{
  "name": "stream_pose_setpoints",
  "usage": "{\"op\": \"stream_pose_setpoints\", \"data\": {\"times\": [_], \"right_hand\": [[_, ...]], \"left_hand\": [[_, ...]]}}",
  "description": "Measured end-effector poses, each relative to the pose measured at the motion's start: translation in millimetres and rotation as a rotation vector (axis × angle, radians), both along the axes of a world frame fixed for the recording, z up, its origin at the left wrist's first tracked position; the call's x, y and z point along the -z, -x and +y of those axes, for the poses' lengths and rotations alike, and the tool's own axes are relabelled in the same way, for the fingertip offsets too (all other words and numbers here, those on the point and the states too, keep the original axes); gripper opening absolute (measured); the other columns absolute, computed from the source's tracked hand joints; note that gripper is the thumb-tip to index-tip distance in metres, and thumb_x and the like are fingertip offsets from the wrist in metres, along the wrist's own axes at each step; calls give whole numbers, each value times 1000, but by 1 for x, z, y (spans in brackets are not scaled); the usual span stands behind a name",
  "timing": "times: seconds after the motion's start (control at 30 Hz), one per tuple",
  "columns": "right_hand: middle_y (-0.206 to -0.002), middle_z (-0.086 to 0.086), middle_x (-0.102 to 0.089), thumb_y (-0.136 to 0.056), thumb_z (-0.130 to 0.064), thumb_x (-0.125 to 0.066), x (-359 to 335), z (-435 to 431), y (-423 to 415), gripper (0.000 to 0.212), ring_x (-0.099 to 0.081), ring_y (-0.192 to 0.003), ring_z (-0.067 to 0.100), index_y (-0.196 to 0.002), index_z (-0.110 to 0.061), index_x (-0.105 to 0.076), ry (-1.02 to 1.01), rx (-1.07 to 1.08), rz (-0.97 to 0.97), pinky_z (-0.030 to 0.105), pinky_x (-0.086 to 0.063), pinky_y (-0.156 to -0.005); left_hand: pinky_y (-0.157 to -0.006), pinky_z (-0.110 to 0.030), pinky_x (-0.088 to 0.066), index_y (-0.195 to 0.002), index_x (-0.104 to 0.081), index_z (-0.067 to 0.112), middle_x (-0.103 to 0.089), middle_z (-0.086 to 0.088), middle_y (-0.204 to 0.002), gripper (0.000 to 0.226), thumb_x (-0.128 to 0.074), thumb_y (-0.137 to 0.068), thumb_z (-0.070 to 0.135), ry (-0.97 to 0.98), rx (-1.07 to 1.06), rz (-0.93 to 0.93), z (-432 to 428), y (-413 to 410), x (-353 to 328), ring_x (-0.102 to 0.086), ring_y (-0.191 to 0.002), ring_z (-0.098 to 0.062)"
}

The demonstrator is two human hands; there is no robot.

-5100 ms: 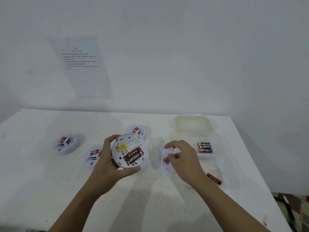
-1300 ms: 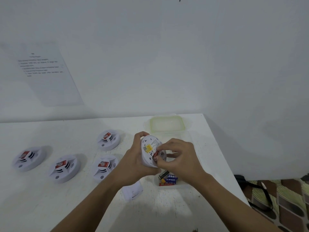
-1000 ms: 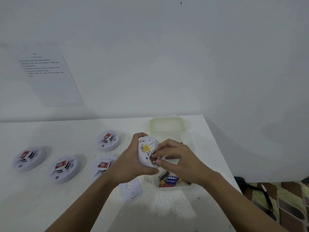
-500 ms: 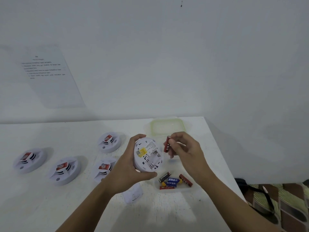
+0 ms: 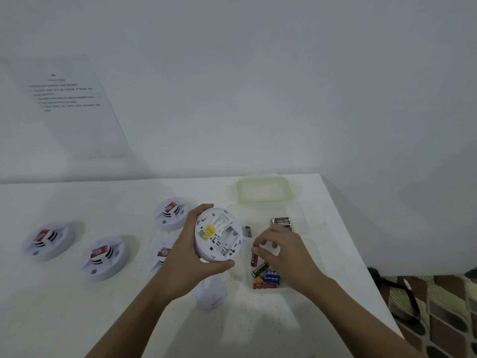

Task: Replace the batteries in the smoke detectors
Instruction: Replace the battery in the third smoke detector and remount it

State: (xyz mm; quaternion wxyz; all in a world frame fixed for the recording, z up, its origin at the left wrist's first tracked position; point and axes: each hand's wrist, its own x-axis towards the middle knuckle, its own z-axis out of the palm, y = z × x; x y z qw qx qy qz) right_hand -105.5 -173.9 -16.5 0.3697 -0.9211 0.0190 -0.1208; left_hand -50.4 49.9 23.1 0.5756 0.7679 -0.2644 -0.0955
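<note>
White desk (image 5: 77, 319). Left hand (image 5: 185, 262) grips the smoke detector (image 5: 219, 235) — bay now emptied, ready for fresh cells. Right hand (image 5: 284, 254) has brought the red battery (image 5: 254, 258) over the tray (image 5: 247, 277); pinched or released, we cannot tell.

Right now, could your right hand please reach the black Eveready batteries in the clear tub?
Probably yes: the right hand hovers just short of the black Eveready batteries; their clear tub is open, nothing between.

White table (image 5: 77, 319) against white wall (image 5: 284, 86)
</note>
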Motion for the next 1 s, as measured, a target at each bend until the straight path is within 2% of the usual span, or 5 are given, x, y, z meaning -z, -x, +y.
{"op": "stream_pose_setpoints", "data": {"times": [0.27,0.47,0.63,0.83,1.0], "right_hand": [[-82,-11,-62,-93,-40,-66,-10,4,-9,21,-50,-75,6,-97,-24,-78,318,71,126,22,-39,-69],[-65,-12,-66,-87,-31,-75,-22,-3,-30,9,-59,-62,3,-79,-25,-76,74,149,59,25,-54,-64],[-90,-4,-74,-92,-27,-68,-17,-11,-66,17,-66,-77,13,-103,-18,-77,122,137,176,31,-57,-79],[-117,3,-67,-88,-45,-72,-1,-13,-93,44,-65,-100,22,-125,-22,-65,268,6,467,38,-56,-88],[-106,3,-72,-83,-38,-76,-1,-13,-102,33,-68,-92,20,-111,-21,-72,270,1,472,38,-58,-85]], "left_hand": [[-87,-7,-49,-140,-37,32,-49,35,-123,99,-93,-64,4,-30,67,-12,6,-22,-1,-50,-121,9],[-87,-7,-49,-139,-37,32,-48,41,-121,98,-92,-64,3,-25,80,-35,3,-29,2,-49,-121,12],[-90,-10,-50,-140,-36,30,-49,42,-120,98,-92,-64,2,-19,75,-38,-3,-34,4,-50,-121,10],[-90,-9,-49,-138,-36,33,-48,43,-118,98,-92,-64,2,-29,56,-42,-9,-39,7,-49,-121,10],[-91,-13,-51,-139,-36,31,-49,42,-120,99,-91,-64,0,-28,58,-28,-12,-41,9,-50,-122,10]]}}
